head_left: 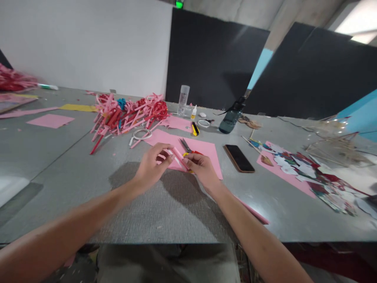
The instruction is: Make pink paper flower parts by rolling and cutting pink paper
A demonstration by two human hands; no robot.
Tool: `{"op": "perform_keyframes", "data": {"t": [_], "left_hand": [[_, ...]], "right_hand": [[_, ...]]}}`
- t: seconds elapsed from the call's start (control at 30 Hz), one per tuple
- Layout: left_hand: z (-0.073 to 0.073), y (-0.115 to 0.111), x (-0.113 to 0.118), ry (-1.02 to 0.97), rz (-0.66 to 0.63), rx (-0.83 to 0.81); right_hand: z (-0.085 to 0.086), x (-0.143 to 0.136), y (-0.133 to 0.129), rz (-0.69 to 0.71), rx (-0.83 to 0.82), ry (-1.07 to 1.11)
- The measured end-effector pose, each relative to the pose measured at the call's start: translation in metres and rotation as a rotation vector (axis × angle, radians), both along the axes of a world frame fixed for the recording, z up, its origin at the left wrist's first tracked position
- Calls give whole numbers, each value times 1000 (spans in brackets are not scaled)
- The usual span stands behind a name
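Observation:
Between my two hands is a narrow folded pink paper strip [178,156], tilted down to the right, with a white part along it. My left hand [155,163] pinches its upper left end between thumb and fingers. Closed on the lower right end is my right hand [200,167]. Just beyond the hands, scissors [185,145] lie on a pink sheet [210,151], their handles partly hidden by my right hand. A rolled pink paper stick [255,212] rests beside my right forearm.
A pile of pink and red strips [129,114] lies at the back left. A phone [239,158], dark bottle [231,118], yellow cutter [194,129], glue bottle [193,113], clear cylinder [183,100] and white tape roll [141,134] stand or lie around. Paper scraps [300,167] cover the right.

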State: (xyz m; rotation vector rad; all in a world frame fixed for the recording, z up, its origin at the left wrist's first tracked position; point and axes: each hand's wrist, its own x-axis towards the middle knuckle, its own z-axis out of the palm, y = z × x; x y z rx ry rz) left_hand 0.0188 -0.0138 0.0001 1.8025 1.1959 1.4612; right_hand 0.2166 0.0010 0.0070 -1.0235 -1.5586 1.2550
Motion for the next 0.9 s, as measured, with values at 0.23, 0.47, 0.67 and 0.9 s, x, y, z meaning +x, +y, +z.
{"op": "perform_keyframes", "data": {"t": [0.23, 0.47, 0.67, 0.9], "left_hand": [[-5, 3, 2, -255, -66, -157], [-6, -1, 12, -298, -190, -337], [-8, -2, 8, -191, -163, -259], [-1, -8, 7, -13, -131, -183]], "right_hand": [[1, -1, -1, -55, 56, -50], [0, -7, -3, -24, 45, -30], [-3, -12, -8, 27, 46, -13], [-4, -13, -15, 125, 26, -24]]}}
